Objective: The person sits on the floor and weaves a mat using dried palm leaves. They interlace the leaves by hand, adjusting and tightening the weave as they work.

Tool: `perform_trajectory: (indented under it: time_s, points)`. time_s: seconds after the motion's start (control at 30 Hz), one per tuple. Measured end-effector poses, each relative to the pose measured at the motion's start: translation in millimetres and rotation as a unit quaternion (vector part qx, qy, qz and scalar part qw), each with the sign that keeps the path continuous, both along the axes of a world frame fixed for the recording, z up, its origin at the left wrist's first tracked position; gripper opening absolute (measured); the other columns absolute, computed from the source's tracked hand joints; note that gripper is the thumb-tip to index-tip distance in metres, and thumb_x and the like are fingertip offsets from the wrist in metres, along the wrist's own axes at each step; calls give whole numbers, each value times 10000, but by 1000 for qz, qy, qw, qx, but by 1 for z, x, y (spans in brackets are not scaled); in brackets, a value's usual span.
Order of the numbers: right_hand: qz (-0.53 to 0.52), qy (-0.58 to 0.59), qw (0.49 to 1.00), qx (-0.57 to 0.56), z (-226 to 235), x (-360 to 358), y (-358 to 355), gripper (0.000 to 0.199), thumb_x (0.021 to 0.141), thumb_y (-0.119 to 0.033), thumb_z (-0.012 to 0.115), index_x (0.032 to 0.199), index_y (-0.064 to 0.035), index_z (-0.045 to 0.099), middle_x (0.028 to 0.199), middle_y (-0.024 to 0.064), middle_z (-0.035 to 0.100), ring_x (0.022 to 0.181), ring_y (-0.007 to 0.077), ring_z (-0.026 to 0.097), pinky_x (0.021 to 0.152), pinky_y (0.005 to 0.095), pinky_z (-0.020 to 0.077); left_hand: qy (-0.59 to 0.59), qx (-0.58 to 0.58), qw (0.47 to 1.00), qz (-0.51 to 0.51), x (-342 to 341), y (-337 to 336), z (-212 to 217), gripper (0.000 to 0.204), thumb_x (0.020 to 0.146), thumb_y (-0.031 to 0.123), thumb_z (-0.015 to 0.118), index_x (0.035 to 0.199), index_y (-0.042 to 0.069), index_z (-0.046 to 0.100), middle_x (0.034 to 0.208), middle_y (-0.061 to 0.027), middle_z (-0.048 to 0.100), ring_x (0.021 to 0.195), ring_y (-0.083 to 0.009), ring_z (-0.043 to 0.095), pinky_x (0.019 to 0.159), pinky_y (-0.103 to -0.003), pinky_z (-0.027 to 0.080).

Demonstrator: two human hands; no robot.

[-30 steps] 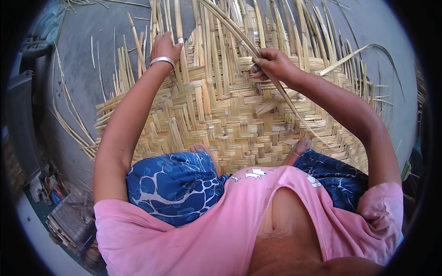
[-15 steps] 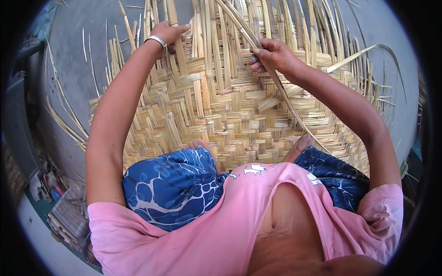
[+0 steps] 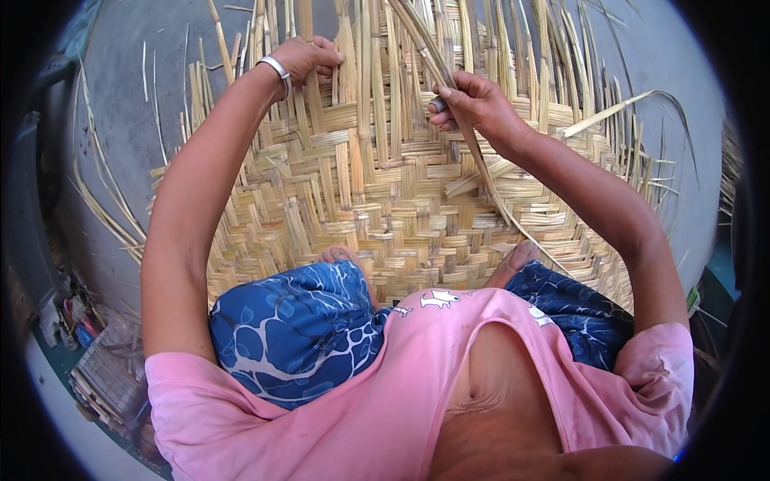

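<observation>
A partly woven mat (image 3: 385, 200) of flat, straw-coloured split strips lies in front of me, its loose strip ends fanning out along the far edge. My left hand (image 3: 309, 62), with a white bangle at the wrist, is closed on an upright strip (image 3: 314, 108) at the mat's far left; some fingers are hidden behind it. My right hand (image 3: 473, 104) grips a long split strip (image 3: 481, 164) between thumb and fingers. This strip slants from the far edge down toward my right foot, above the weave. A grey band wraps one right finger.
My feet (image 3: 520, 255) rest at the mat's near edge. Loose strips (image 3: 100, 176) lie on the grey floor (image 3: 128, 88) to the left, and one curled strip (image 3: 634, 100) bends out on the right. Assorted items (image 3: 84, 325) stand at the lower left.
My left hand has shifted slightly right along the upright strips, its fingertips now by the neighbouring strip. My right hand keeps its grip on the long strip, nearly in place.
</observation>
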State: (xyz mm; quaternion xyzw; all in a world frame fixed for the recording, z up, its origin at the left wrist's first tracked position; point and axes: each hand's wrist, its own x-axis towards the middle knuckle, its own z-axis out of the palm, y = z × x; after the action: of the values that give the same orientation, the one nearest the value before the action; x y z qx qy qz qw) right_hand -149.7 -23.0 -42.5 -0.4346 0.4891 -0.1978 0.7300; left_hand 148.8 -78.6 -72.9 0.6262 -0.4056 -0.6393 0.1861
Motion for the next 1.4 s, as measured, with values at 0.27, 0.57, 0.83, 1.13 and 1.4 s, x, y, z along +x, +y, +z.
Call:
perform_trajectory:
  time_s: [0.27, 0.57, 0.83, 1.13, 1.4]
  points:
    - [-116, 5, 993, 23, -7, 34, -17, 178, 944, -187, 522, 982, -13, 539, 892, 104, 637, 764, 144, 654, 655, 251, 548, 28, -28, 988, 152, -6, 13, -18, 164, 784, 72, 680, 855, 70, 532, 766, -58, 628, 621, -152, 613, 559, -319, 523]
    - [-4, 46, 999, 5, -4, 97, -25, 173, 954, -177, 497, 1013, -22, 548, 860, 77, 635, 715, 141, 649, 628, 264, 541, 303, -42, 941, 146, 5, 15, 23, 247, 811, 147, 693, 1014, 88, 564, 984, -22, 640, 1015, -147, 584, 864, -351, 461]
    - [157, 215, 963, -41, -8, 108, -40, 226, 960, -219, 484, 1057, -27, 551, 825, 80, 632, 675, 133, 643, 590, 258, 536, 263, -124, 930, 226, 7, 23, 16, 228, 816, 175, 688, 1014, 95, 608, 909, -2, 626, 812, -126, 597, 783, -296, 486]
    - [275, 288, 907, -138, -10, 114, -54, 295, 933, -300, 533, 925, -13, 601, 733, 71, 641, 607, 138, 631, 584, 275, 538, 69, -118, 914, 383, 31, 54, -11, 129, 841, 9, 587, 961, 35, 627, 789, -16, 621, 623, -83, 574, 533, -191, 478]
    - [362, 389, 817, -224, -4, 106, -48, 320, 907, -330, 543, 853, -36, 655, 686, 85, 661, 620, 198, 646, 657, 351, 507, -46, -139, 898, 415, 9, 99, -32, 137, 788, -21, 597, 892, 22, 674, 766, -39, 658, 633, -99, 607, 597, -224, 503]
